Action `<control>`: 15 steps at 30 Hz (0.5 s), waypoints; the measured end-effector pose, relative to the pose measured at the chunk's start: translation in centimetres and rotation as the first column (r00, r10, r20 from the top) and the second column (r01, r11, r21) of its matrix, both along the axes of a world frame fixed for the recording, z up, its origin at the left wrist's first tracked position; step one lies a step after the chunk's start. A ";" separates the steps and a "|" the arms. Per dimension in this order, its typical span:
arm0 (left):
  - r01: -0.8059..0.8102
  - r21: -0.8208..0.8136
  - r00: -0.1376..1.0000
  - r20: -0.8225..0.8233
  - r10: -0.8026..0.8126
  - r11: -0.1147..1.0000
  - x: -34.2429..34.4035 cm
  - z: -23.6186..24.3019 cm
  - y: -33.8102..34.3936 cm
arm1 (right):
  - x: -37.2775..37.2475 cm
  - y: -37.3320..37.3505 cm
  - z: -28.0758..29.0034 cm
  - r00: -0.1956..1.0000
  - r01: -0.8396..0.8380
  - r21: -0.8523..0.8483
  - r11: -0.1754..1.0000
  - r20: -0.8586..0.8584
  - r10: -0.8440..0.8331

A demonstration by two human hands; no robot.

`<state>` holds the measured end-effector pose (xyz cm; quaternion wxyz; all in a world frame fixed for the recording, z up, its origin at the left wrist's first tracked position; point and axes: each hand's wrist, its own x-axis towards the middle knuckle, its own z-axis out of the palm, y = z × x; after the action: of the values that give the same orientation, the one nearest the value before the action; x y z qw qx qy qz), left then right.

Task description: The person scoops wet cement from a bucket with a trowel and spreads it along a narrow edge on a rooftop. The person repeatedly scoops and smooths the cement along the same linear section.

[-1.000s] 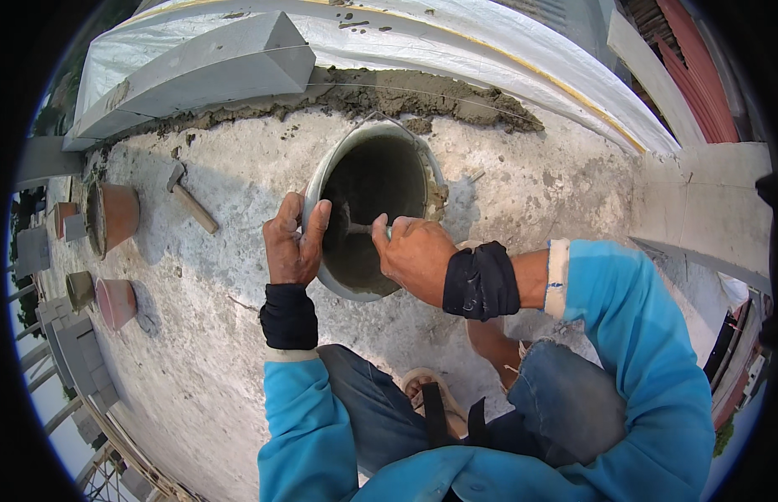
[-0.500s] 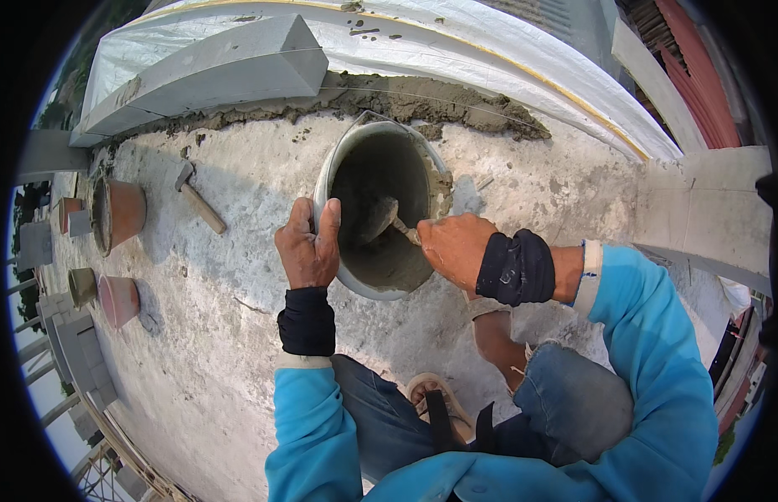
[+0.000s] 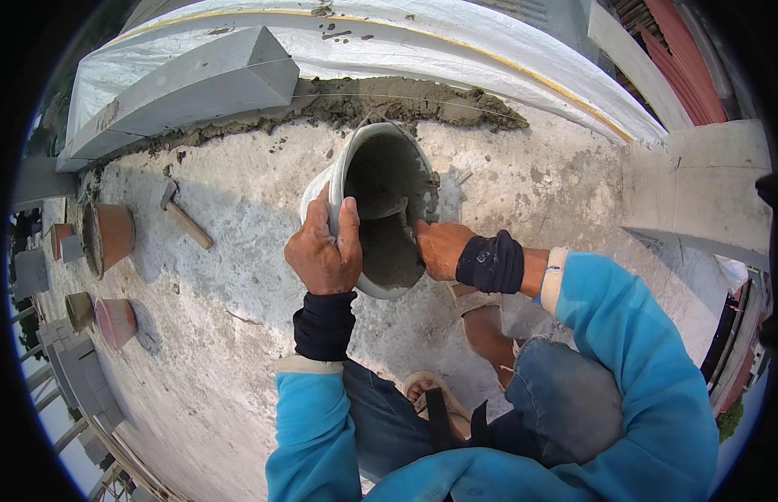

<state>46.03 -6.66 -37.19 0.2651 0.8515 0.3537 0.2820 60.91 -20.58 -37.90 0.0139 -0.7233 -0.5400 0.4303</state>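
Observation:
A grey bucket [image 3: 319, 189] stands tipped in front of me, its mouth turned toward the right. Around its near left rim, my left hand [image 3: 324, 253] is closed, thumb over the edge. My right hand [image 3: 445, 250] is in a fist at the mouth's right side, gripping a trowel whose handle is mostly hidden by the fingers. The trowel's blade [image 3: 384, 210] reaches inside the bucket. Wet grey mortar [image 3: 392, 253] coats the inner wall and lies in the lower part; some sticks to the right rim.
Beyond the bucket runs a bed of mortar [image 3: 405, 99] under a taut string, with light grey blocks [image 3: 205, 92] at its left. A hammer [image 3: 186, 216] lies on the rough floor. Further left are an orange bucket [image 3: 117, 238] and a pink bucket [image 3: 118, 323]. A concrete post [image 3: 698, 180] rises at right.
The bucket has tipped further to the right, showing more of its outer left side. My left hand has moved right with it. The trowel has shifted within the bucket.

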 end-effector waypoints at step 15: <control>0.215 -0.019 0.972 0.103 -0.212 0.977 -2.9 -1.8 -1.3 | 6.4 -0.1 -8.7 0.230 -0.006 -0.669 0.743 -0.724 -0.650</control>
<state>43.09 -7.96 -39.04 0.3239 0.8653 0.2507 0.2890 67.33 -20.67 -46.63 0.2136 -0.4022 -0.1059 0.8840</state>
